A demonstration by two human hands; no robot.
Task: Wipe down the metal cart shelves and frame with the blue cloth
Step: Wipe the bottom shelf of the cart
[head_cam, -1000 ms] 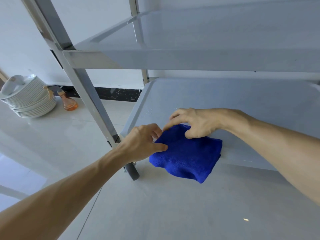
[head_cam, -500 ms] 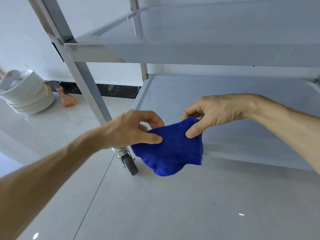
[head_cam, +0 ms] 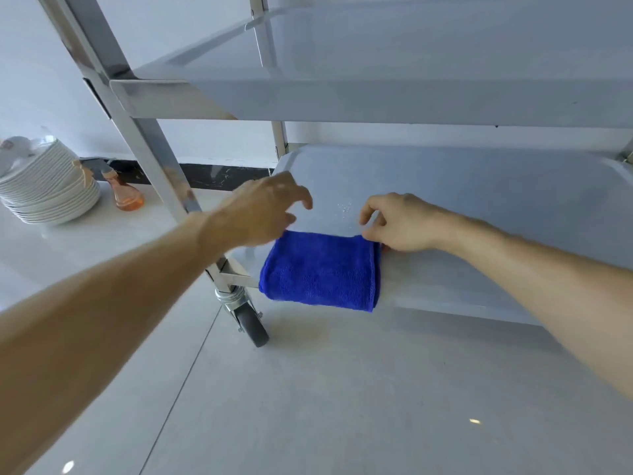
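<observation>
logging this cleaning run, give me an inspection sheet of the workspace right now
surface: bottom shelf bare metal, water drops near front
job's things: cloth folded, draped over shelf's front edge
clutter: plates and bottle on floor, left
grips: left hand open by cloth's left corner; right hand pinches its right corner
cables: nothing seen
surroundings: upper shelf, caster, tile floor

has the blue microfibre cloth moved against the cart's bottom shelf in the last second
Yes. The blue microfibre cloth was lifted off, refolded, and now drapes over the bottom shelf's front edge.
</observation>
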